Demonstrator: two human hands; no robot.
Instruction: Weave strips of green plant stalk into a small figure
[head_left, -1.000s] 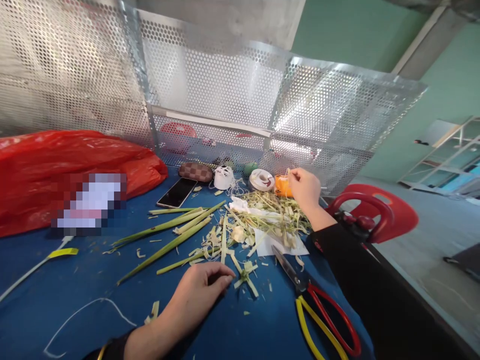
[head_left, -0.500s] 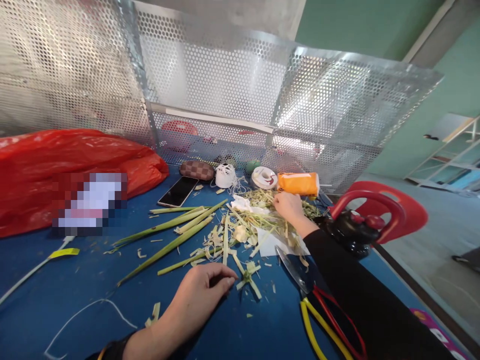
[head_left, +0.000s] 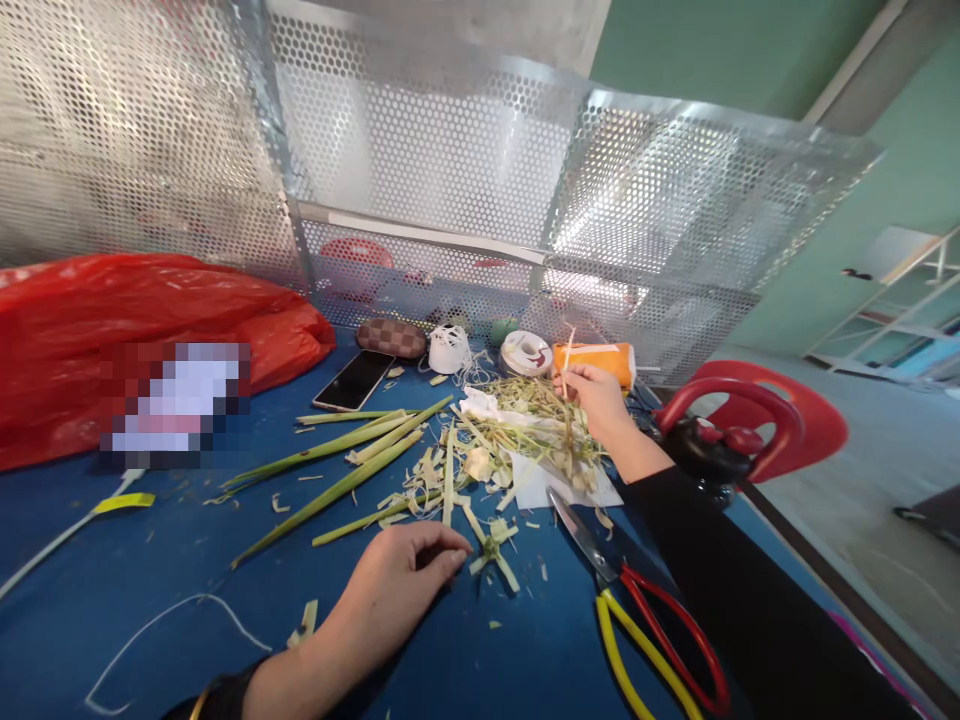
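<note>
- One blue table (head_left: 465, 670) was shown, with two bare hands above it, both in black sleeves.
- The left hand (head_left: 397, 590), one of the two, was rested toward the near edge, loosely curled, thumb and forefinger brought close together; whether anything was gripped could not be told.
- Just beside its fingertips, one small woven cross of leaf strips (head_left: 491, 548) was laid flat on the table.
- The right hand (head_left: 596, 400) was raised over the far right part, its fingertips pinched together on one pale thin strip (head_left: 568, 365), held nearly upright.
- Below that hand, one heap of dry trimmings (head_left: 536, 408) was spread, with one white paper sheet (head_left: 531, 490) partly covered by it.
- One pair of scissors (head_left: 602, 572), with one red and one yellow handle, was placed nearer the right edge, blades pointed toward the far edge.
- Left of the heap, at least five green leaf stalks (head_left: 345, 489) were scattered.
- Along the far edge, one dark phone (head_left: 356, 381), one checkered case (head_left: 391, 340), one white thread spool (head_left: 448, 352), one tape roll (head_left: 527, 352) and one orange packet (head_left: 615, 368) were lined up.
- By the right edge, one black kettle (head_left: 701, 452) with a red handle was seen.
- At the far left corner, one red plastic bag (head_left: 150, 310) was heaped.
</note>
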